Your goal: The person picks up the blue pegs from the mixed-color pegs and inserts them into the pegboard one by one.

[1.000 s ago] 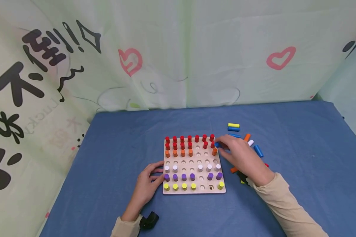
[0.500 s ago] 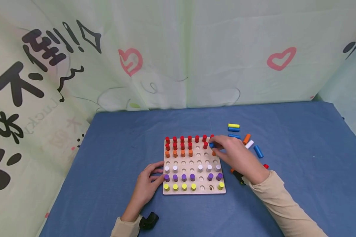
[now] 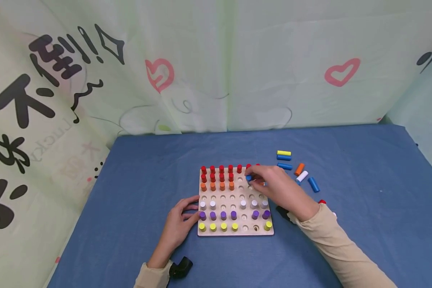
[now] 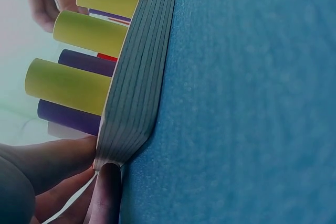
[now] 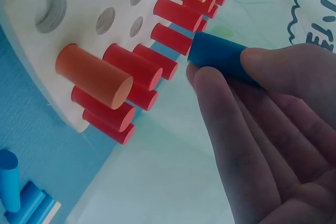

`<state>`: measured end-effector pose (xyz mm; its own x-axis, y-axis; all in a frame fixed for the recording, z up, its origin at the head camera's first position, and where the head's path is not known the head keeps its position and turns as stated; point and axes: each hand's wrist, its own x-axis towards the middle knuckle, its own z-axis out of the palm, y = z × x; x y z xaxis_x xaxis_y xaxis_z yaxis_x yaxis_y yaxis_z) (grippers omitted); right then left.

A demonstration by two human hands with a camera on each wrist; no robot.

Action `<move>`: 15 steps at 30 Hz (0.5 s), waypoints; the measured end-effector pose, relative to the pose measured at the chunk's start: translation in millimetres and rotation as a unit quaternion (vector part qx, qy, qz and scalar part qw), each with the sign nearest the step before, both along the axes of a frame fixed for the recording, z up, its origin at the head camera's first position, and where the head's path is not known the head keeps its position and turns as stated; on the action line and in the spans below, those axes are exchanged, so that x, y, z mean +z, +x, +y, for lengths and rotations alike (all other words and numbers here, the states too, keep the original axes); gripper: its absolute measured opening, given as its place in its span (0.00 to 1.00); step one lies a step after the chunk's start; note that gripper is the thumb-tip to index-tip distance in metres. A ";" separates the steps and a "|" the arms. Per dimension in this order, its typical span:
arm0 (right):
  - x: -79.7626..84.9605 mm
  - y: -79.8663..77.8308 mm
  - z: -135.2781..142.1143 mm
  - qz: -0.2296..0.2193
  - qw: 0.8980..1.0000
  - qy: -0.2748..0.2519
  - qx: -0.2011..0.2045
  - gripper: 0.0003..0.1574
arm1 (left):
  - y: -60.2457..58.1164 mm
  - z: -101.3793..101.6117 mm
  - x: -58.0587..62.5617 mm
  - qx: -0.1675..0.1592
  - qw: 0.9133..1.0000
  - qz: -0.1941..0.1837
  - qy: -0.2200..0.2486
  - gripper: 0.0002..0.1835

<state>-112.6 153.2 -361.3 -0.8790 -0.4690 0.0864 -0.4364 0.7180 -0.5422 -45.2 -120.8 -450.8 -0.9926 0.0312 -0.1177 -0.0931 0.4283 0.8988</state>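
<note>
A pale wooden pegboard (image 3: 217,192) lies on the blue cloth. Standing in it are rows of red pegs (image 3: 221,178), orange pegs (image 3: 213,187), white pegs (image 3: 254,204), purple pegs (image 3: 223,215) and yellow pegs (image 3: 224,227), with bare holes among them. My right hand (image 3: 276,185) pinches a blue peg (image 5: 216,55) between thumb and fingertips, above the board's far right part, and covers some pegs in the head view. With extended fingers, my left hand (image 3: 180,224) touches the board's left edge; in the left wrist view its fingertips (image 4: 107,184) meet the corner.
Right of the board lie loose pegs: a yellow peg (image 3: 283,153), several blue ones (image 3: 314,184), an orange peg (image 3: 299,169), a white peg (image 3: 302,176) and a red peg (image 3: 322,201) by the right sleeve. A printed curtain (image 3: 273,88) hangs behind the table.
My right hand has moved left over the board with the blue peg, from its right edge inward. The left hand and the board have stayed in place.
</note>
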 end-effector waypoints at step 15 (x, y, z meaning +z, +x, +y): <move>2.5 -2.9 -10.1 -0.001 0.999 -0.014 0.037 0.13 | -1.0 -0.5 0.0 0.002 1.000 -0.001 0.006 0.24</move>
<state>-115.5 143.1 -358.8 -0.8417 -0.5308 0.0989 -0.4875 0.6683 -0.5619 -46.2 -121.3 -450.7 -0.9924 0.0292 -0.1192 -0.0962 0.4177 0.9035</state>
